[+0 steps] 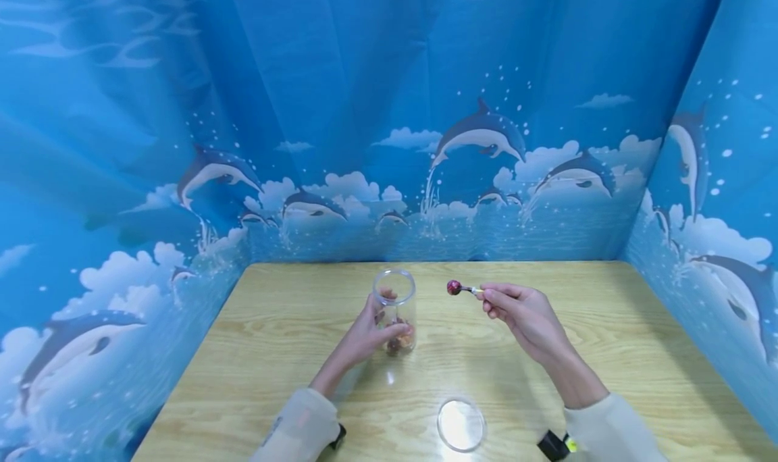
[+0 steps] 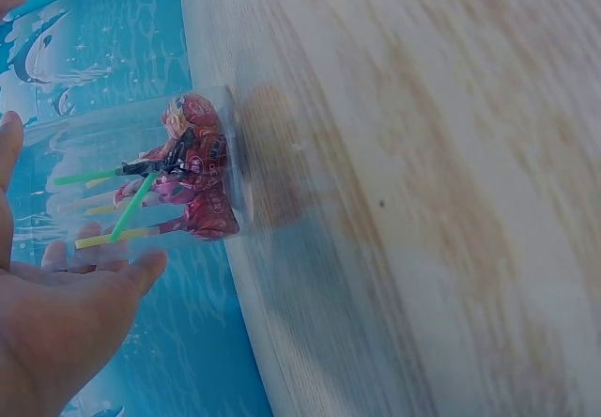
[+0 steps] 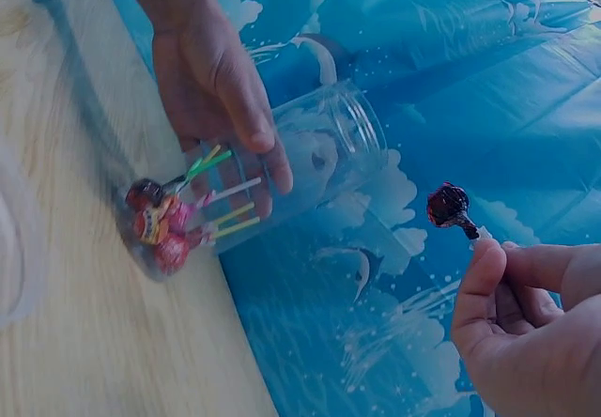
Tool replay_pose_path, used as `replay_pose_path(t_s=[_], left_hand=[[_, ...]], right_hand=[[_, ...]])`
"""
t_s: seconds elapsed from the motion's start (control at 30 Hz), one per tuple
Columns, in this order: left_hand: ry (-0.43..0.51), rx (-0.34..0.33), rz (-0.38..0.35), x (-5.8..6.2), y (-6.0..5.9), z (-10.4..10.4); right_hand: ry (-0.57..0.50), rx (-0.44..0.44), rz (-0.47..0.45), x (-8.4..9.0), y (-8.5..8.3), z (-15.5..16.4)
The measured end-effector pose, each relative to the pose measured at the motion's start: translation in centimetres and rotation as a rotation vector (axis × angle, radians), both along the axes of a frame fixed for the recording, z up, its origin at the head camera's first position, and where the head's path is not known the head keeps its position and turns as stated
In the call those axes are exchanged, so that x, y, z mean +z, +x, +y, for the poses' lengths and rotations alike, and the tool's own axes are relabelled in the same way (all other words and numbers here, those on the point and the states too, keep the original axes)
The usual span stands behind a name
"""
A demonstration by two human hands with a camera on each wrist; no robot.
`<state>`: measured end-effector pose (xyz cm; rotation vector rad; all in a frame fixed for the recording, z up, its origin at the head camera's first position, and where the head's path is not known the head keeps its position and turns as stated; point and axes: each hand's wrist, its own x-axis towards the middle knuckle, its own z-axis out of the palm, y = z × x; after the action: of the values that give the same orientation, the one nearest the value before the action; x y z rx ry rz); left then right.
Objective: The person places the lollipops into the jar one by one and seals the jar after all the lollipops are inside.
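Observation:
My left hand point(image 1: 363, 335) holds a tall clear plastic jar point(image 1: 412, 312), its fingers and thumb around the wall. The jar stands upright on the table with its mouth uncovered. Several wrapped lollipops point(image 2: 199, 177) lie at its bottom, heads down, with green, yellow and white sticks pointing up. To the right of the jar, my right hand point(image 1: 527, 319) pinches one lollipop point(image 1: 454, 287) by its stick between thumb and fingers. That lollipop has a dark red wrapper, and its head points left toward the jar, apart from it at about rim height.
A round clear lid point(image 1: 460, 425) lies flat on the wooden table point(image 1: 273, 354) near the front. Blue sheeting with printed dolphins point(image 1: 340, 111) rises behind the table and along both sides. A black object point(image 1: 552, 445) shows beside the right sleeve.

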<state>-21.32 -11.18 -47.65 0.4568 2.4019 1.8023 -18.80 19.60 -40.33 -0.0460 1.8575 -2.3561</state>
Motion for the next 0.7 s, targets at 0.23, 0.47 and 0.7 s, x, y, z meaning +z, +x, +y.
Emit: replay_pose_path(t_s=[0.23,0.47,0.7], left_hand=[[0.001,0.007,-0.003,-0.1,-0.1,0.0],[0.001,0.002,0.003,-0.2,-0.1,0.0],[-0.011,0.002,0.004,-0.2,-0.2,0.0]], right_hand=[[-0.032,0.007,0.049,0.9,-0.9,-2.2],[-0.042,0.002,0.097,1.6,-1.5,-4.3],[-0.018,0.021,0.097,1.8,-2.2,-5.9]])
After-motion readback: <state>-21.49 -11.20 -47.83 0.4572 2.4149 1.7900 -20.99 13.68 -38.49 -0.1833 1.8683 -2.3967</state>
